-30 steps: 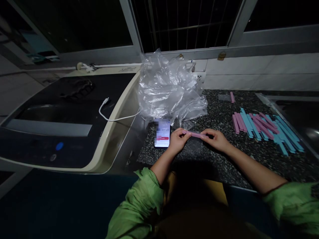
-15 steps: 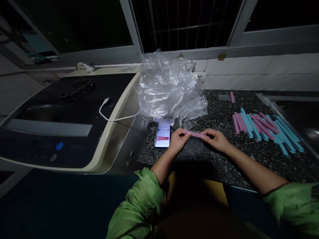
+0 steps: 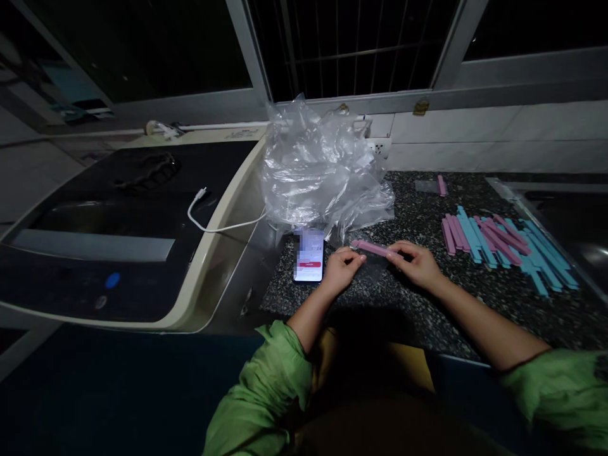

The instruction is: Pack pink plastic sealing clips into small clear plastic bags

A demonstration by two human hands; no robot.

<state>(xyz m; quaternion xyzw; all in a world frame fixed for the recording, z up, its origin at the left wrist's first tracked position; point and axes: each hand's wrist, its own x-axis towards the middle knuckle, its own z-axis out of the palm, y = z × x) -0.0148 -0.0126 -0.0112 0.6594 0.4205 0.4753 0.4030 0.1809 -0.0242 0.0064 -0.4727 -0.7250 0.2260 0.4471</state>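
A slim pink plastic bag clip (image 3: 373, 247) slants above the dark counter. My right hand (image 3: 418, 266) pinches its right end between thumb and fingers. Thin clear film, apparently a small plastic bag (image 3: 373, 271), hangs just below the clip and is hard to make out. My left hand (image 3: 341, 272) is closed in a pinch at the film's left edge, under the clip's free left end. Farther right lies a loose pile of pink clips (image 3: 503, 240) and blue clips (image 3: 546, 259).
A lit phone (image 3: 308, 256) lies left of my left hand. Behind it is a heap of crumpled clear plastic (image 3: 323, 171). One pink clip (image 3: 441, 185) lies with clear film near the wall. At left stands a washing machine (image 3: 190, 278) with a white cable (image 3: 223, 228) over it.
My left fingers have let go of the clip's left end and sit just below it. That end has tilted up, while the right hand keeps its hold.
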